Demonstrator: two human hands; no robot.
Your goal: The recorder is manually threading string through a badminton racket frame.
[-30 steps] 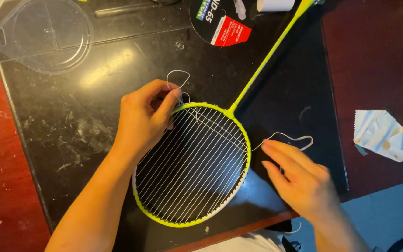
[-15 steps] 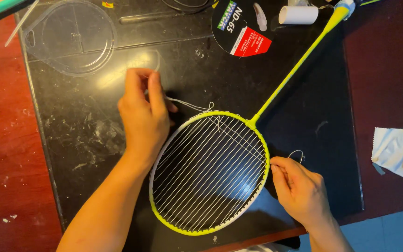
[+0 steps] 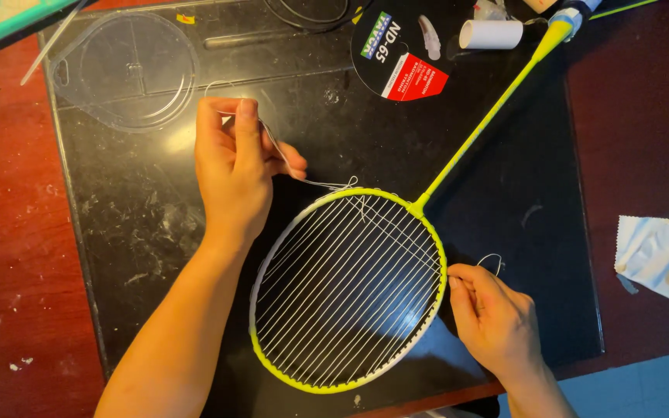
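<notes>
A yellow-green badminton racket (image 3: 348, 290) lies on a black table (image 3: 133, 224), its head strung with white string and its shaft running up to the right. My left hand (image 3: 234, 166) is raised above the head's upper-left rim, pinching a length of white string (image 3: 311, 183) that runs taut from the frame. My right hand (image 3: 493, 317) rests at the head's right rim, fingers closed on a small loop of the same string (image 3: 492, 259).
A clear round plastic lid (image 3: 129, 66) lies at the table's far left. A round black string package (image 3: 398, 53), a white roll (image 3: 491, 33) and a cable sit along the back. A crumpled cloth (image 3: 660, 259) lies on the dark red surface at right.
My left hand has moved from the racket's rim up and to the left, drawing the string out. My right hand closed in on the right rim, and the loop there shrank.
</notes>
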